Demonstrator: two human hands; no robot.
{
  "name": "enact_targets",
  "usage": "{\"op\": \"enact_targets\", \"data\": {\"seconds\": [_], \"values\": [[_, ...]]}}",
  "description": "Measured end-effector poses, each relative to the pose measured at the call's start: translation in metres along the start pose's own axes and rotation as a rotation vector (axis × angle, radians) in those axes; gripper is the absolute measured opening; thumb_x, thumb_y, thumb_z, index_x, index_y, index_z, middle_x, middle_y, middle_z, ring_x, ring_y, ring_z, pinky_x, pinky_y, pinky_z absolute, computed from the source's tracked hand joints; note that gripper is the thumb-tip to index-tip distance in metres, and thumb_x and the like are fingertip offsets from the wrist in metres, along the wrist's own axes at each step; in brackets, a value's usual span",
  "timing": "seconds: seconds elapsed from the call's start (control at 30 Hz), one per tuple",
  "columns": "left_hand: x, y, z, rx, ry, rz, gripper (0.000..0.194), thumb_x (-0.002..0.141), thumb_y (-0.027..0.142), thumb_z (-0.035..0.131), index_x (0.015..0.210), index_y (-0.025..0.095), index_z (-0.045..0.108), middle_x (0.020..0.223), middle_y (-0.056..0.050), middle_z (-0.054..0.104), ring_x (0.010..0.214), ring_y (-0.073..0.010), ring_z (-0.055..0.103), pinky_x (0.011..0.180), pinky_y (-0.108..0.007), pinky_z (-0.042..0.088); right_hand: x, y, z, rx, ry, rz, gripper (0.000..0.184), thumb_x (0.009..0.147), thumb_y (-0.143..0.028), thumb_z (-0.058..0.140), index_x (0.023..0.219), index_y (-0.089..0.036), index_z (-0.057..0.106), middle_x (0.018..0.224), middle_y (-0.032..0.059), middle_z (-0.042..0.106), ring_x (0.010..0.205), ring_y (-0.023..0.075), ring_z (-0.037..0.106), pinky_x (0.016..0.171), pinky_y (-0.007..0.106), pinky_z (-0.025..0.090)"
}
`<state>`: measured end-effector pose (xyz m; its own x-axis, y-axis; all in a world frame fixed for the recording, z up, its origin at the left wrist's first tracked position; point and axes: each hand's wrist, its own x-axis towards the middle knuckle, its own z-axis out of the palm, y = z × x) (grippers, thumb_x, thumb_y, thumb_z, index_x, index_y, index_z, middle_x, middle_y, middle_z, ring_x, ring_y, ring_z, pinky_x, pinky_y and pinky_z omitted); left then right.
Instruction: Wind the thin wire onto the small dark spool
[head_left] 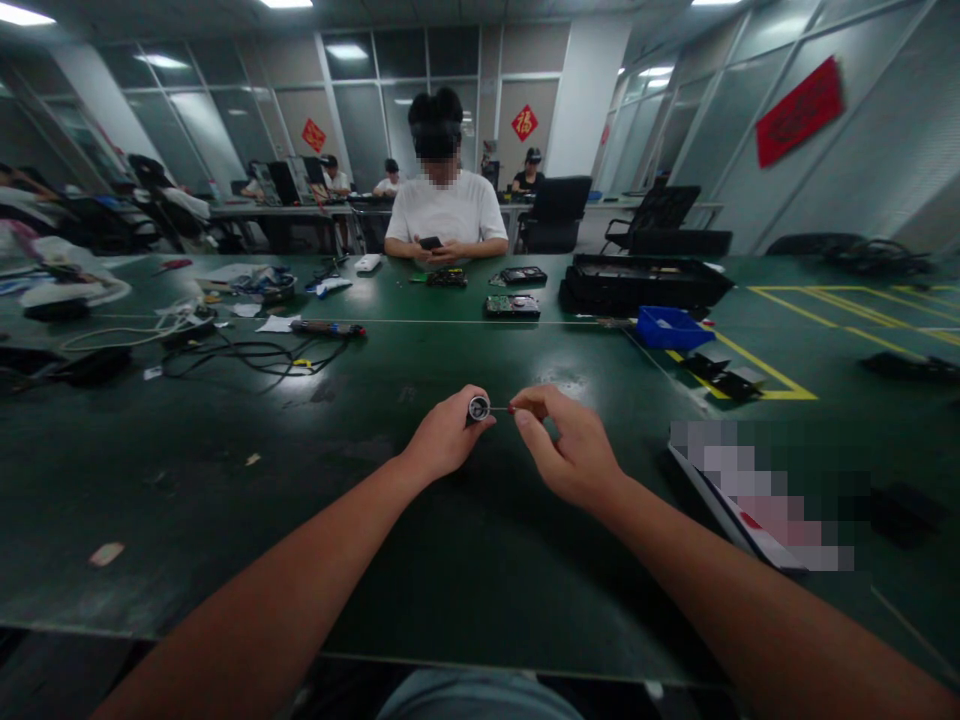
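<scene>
Above the green table, my left hand [450, 435] is closed round a small round metal cylinder [478, 408], whose ring-shaped end faces me. Most of its body is hidden by the fingers. A thin metal rod [499, 408] runs sideways from the cylinder to my right hand [562, 440]. There the thumb and forefinger pinch the rod's small red end. Whether the rod enters the cylinder or only touches its side I cannot tell.
Hard drives [512, 306] lie farther back, near a black tray [645, 283] and a blue bin [671, 327]. Cables [255, 358] and a pen-shaped tool [328, 328] are at left. A pixelated white-edged item [750, 500] lies right. Opposite sits a person [448, 215] holding a phone.
</scene>
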<state>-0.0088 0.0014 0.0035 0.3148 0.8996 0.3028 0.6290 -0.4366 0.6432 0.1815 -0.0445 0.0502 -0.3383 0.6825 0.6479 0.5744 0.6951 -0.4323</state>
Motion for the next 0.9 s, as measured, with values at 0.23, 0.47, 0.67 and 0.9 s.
{"op": "enact_targets", "data": {"seconds": [0.23, 0.47, 0.67, 0.9], "values": [[-0.001, 0.005, -0.003, -0.019, 0.03, 0.011, 0.017, 0.09, 0.031, 0.058, 0.105, 0.023, 0.054, 0.094, -0.001, 0.064, 0.082, -0.0169, 0.058, 0.069, -0.028, 0.04, -0.002, 0.004, 0.008, 0.237, 0.183, 0.24, 0.021, 0.096, -0.034, 0.052, 0.11, -0.021, 0.062, 0.092, 0.0059, 0.071, 0.084, 0.0201, 0.069, 0.076, 0.036, 0.052], [0.0, 0.006, -0.007, 0.004, 0.035, 0.047, 0.014, 0.088, 0.027, 0.06, 0.101, 0.022, 0.054, 0.093, -0.001, 0.063, 0.082, -0.0168, 0.057, 0.07, -0.029, 0.038, 0.01, 0.03, 0.019, 0.843, 0.294, 0.611, 0.031, 0.094, -0.047, 0.052, 0.088, -0.019, 0.062, 0.073, 0.0014, 0.062, 0.064, 0.0153, 0.062, 0.064, 0.034, 0.055], [0.0, 0.003, -0.004, -0.003, 0.024, 0.033, 0.016, 0.089, 0.029, 0.06, 0.102, 0.023, 0.054, 0.093, 0.0, 0.063, 0.082, -0.0163, 0.057, 0.07, -0.028, 0.038, 0.009, 0.029, 0.018, 0.636, 0.377, 0.535, 0.027, 0.095, -0.045, 0.051, 0.094, -0.02, 0.061, 0.082, 0.0023, 0.065, 0.071, 0.0151, 0.063, 0.069, 0.032, 0.053], [0.0, 0.001, -0.003, -0.016, 0.015, 0.025, 0.016, 0.089, 0.029, 0.06, 0.103, 0.023, 0.054, 0.093, 0.0, 0.064, 0.082, -0.0167, 0.058, 0.07, -0.028, 0.038, 0.006, 0.015, 0.015, 0.336, 0.278, 0.392, 0.025, 0.099, -0.039, 0.045, 0.097, -0.02, 0.061, 0.081, 0.0035, 0.068, 0.073, 0.0161, 0.066, 0.07, 0.032, 0.052]]}}
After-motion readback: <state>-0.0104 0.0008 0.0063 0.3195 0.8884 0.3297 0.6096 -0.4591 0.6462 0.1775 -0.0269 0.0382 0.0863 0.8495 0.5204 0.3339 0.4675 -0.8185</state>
